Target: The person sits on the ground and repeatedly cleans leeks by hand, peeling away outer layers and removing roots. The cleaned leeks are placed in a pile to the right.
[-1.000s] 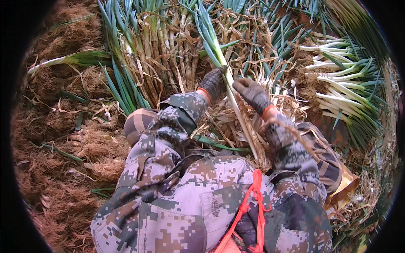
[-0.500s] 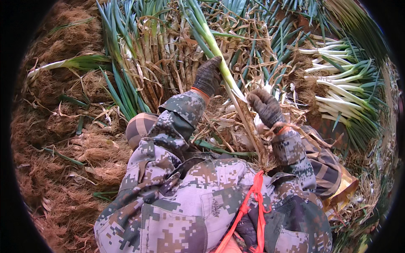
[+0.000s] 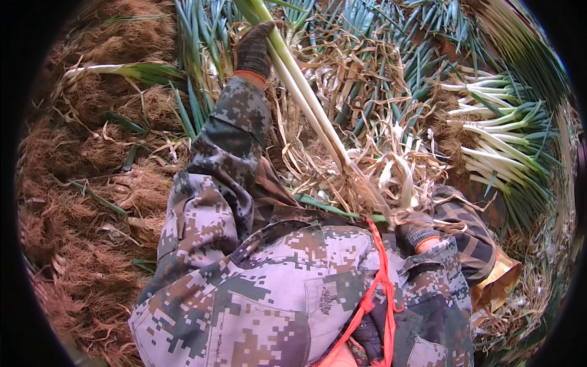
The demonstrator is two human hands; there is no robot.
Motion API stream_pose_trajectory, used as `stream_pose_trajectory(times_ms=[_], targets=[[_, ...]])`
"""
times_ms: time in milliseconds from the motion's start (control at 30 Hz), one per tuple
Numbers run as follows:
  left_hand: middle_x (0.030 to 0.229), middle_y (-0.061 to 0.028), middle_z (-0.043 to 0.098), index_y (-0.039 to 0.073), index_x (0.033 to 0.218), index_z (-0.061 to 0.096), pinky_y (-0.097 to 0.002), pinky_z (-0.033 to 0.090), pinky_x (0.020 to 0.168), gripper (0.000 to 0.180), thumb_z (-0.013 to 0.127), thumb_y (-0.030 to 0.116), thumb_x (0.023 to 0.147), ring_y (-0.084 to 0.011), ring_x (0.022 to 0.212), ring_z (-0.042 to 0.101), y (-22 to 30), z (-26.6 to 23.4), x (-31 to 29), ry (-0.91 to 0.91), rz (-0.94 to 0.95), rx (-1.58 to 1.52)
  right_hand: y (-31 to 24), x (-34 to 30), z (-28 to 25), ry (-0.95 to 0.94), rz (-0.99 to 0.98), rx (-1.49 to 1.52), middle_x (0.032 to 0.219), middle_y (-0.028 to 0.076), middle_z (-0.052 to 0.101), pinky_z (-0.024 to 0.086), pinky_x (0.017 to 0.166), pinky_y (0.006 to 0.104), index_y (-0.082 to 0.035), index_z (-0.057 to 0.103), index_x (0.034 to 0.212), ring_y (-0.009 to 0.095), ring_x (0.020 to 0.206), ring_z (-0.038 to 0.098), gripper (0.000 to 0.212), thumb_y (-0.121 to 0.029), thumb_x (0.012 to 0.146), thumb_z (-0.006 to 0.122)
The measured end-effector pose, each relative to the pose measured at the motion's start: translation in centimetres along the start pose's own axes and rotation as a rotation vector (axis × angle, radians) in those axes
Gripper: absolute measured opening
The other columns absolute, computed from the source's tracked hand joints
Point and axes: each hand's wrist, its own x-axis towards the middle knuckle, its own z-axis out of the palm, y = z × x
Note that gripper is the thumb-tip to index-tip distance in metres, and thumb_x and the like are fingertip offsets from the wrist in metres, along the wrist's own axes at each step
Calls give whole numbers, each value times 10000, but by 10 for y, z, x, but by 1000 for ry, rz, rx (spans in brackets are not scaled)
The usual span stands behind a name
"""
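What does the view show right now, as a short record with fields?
Left hand: gloved, closed around the long green onion near its leafy end
Right hand: gloved, curled among dry leaf strips near the onion's lower end; grip unclear
Onion pose: slanting, leafy end toward upper edge
Right side: white-stemmed onions
Left side: brown roots
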Motion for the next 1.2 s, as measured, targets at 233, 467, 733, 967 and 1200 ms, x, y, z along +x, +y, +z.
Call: stream_pose_trajectory(times_ms=[233,467,733,967,1200], targets=[[964,-107,661,4,1025,716,-350,509,838,276,715,217,850,-229,892,620,8,-28,7,63,-10,-50,-12,7,-41,500,-198,435,1172,161,616,505,893,442,-149,545,1280,346,1078,605,474,-378,883,665],[958,-121,667,-27,1039,687,-344,522,832,301,691,220,869,-235,869,628,2,-40,25,169,-30,-88,-67,67,-80,3,-658,1222,1275,96,574,430,1018,346,-78,376,1470,188,1162,541,666,-276,915,686],[859,-94,668,15,939,739,-340,524,744,251,749,237,821,-222,776,627,1,-65,36,307,-228,281,-89,34,-67,242,-539,1302,1237,86,598,466,908,278,-14,417,1430,150,1073,575,590,-283,956,642],[838,-116,692,-13,961,734,-347,519,720,332,771,275,801,-222,725,634,-31,-57,26,226,-85,241,-76,-19,-34,882,-616,538,1252,194,616,550,772,384,-9,404,1433,279,937,680,619,-211,911,667],[873,-146,681,-18,984,714,-400,518,713,430,709,383,829,-245,756,646,-16,-85,45,255,-141,499,-13,-80,-12,510,-192,660,1258,203,579,536,789,418,-41,453,1383,340,984,644,570,-267,902,661]])
